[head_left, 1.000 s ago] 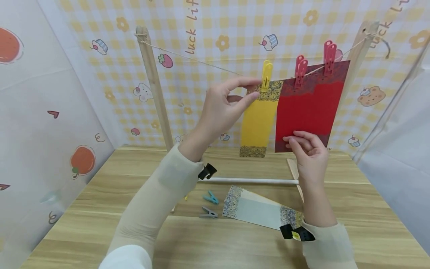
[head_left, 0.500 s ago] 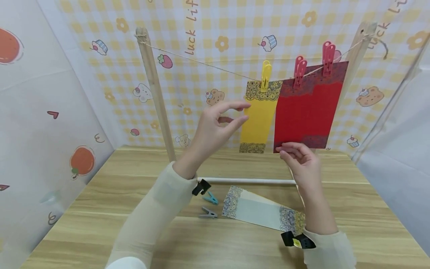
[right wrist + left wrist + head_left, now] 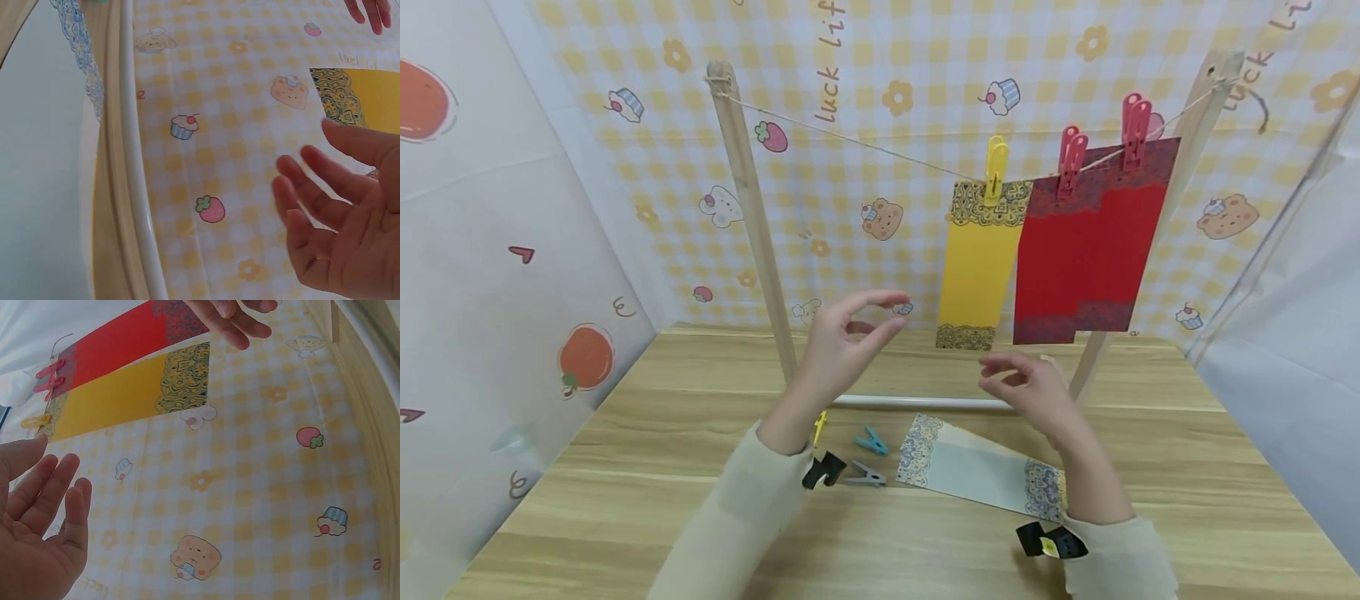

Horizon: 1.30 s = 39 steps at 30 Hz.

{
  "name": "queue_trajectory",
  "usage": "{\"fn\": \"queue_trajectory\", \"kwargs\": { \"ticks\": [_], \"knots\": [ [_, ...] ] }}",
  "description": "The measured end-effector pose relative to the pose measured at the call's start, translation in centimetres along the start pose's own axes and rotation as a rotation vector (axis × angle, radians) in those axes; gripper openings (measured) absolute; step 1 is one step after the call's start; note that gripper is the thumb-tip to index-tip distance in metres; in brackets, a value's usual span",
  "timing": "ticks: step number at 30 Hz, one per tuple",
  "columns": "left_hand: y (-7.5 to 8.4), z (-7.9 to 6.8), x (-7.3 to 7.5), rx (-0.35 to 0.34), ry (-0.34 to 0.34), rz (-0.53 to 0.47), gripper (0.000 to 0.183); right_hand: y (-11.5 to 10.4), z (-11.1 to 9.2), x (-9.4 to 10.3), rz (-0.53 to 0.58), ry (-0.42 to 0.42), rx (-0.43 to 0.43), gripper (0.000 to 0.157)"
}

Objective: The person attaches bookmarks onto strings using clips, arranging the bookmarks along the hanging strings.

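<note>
My left hand (image 3: 850,337) hovers left of the hanging papers, fingers loosely bent with nothing between them. Below the yellow paper is my right hand (image 3: 1026,387), its relaxed fingers also holding nothing. The yellow paper strip (image 3: 976,275) with patterned ends hangs from the string (image 3: 880,150) by a yellow clothespin (image 3: 995,171). Beside it hang overlapping red papers (image 3: 1075,258) under two pink clothespins (image 3: 1072,162). On the table lie pale patterned paper strips (image 3: 977,472), a blue clothespin (image 3: 872,441), a grey clothespin (image 3: 867,475) and a yellow clothespin (image 3: 820,427), close to my left wrist.
Two wooden posts, left (image 3: 752,217) and right (image 3: 1195,150), hold up the string. A white rod (image 3: 925,402) runs low between them. A checked cloth (image 3: 865,267) stands behind, with white patterned sheets (image 3: 535,250) at the side.
My left hand has left the top of the yellow strip and moved down and left. My right hand has moved down and left, away from the red papers' lower edge.
</note>
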<state>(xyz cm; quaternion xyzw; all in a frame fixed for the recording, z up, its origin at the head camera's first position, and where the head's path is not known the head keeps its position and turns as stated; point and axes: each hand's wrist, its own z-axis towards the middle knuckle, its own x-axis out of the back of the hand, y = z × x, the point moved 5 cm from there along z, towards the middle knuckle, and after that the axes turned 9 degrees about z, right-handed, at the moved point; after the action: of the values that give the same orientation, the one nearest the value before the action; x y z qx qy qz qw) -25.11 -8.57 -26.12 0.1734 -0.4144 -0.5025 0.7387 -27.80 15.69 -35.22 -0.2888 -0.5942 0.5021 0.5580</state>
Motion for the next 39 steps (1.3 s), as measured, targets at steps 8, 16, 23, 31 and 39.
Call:
{"fn": "queue_trajectory", "kwargs": {
  "ticks": [8,16,23,31,39],
  "knots": [
    [-3.9,-2.9,0.4,0.159,-0.014,0.029,0.029,1.3,0.6,-3.2,-0.084,-0.247,-0.034,0.037],
    [-7.4,-5.3,0.7,0.271,-0.113,0.107,0.03,1.8,0.8,-5.5,-0.16,-0.369,-0.038,0.041],
    [-10.2,-6.5,-0.1,0.327,-0.309,0.188,0.029,2.8,0.7,-6.7,-0.236,-0.395,-0.17,0.044],
    [-12.5,-7.7,-0.8,0.315,-0.499,0.171,0.034,3.7,0.5,-7.4,-0.314,-0.432,-0.2,0.041],
    [-13.7,-8.6,-2.2,0.346,-0.632,0.114,0.038,4.1,0.1,-7.6,-0.405,-0.474,-0.238,0.045]
  ]
}}
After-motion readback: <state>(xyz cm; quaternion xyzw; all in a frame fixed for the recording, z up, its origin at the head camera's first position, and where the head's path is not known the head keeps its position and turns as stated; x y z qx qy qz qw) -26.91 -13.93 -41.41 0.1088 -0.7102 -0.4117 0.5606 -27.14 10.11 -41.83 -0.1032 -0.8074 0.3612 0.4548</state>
